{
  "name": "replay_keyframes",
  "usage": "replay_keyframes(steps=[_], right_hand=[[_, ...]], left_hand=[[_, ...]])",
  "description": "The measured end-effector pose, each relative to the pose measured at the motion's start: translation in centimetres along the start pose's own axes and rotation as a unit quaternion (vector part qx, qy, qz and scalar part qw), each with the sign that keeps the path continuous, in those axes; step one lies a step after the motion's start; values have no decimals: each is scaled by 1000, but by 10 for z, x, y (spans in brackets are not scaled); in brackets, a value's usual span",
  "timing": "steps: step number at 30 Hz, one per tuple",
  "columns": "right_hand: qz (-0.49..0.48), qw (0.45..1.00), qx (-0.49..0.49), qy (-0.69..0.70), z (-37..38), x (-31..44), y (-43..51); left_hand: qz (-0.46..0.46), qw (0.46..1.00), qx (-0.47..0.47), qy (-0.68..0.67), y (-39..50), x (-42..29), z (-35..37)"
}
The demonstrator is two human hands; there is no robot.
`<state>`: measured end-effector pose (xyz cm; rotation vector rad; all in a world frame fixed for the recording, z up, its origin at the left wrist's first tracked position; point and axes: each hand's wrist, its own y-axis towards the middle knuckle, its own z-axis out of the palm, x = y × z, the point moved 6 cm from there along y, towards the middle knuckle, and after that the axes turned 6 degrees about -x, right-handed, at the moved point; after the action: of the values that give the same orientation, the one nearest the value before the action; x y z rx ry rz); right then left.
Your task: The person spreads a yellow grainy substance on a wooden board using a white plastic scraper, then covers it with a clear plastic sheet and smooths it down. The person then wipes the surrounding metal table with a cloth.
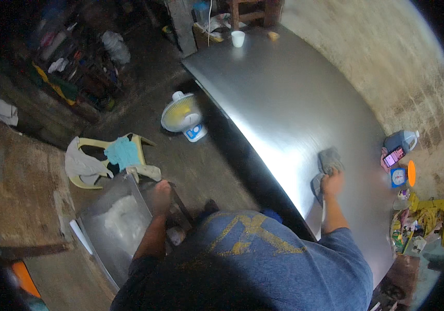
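On the shiny metal tabletop (pixel 292 105), a bunched grey cloth (pixel 330 160) lies under and around my right hand (pixel 333 182), which grips it. Part of the cloth spreads below the fingers. My left hand (pixel 161 193) is blurred, with its fingers curled, beside the rim of a metal tray (pixel 101 202); whether it touches the rim I cannot tell. White powder or dough (pixel 125 223) lies in that tray.
A desk fan (pixel 181 116) stands left of the table. A white cup (pixel 238 39) sits at the far end. Along the wall are a plastic jug (pixel 398 139), a phone (pixel 394 156) and a dial scale (pixel 398 177). Cloths drape a plastic chair (pixel 141 153).
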<state>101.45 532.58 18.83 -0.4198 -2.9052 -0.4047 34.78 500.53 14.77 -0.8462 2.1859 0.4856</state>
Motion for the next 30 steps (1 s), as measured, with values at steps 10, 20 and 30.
replay_keyframes(steps=[10, 20, 30], right_hand=[[-48, 932, -30, 358, 12, 254, 37], [-345, 902, 210, 151, 108, 580, -2], [-77, 988, 73, 112, 94, 427, 58]], left_hand=[[21, 999, -11, 27, 133, 128, -8], [-99, 994, 51, -19, 239, -24, -31], [-31, 926, 359, 114, 394, 47, 70]])
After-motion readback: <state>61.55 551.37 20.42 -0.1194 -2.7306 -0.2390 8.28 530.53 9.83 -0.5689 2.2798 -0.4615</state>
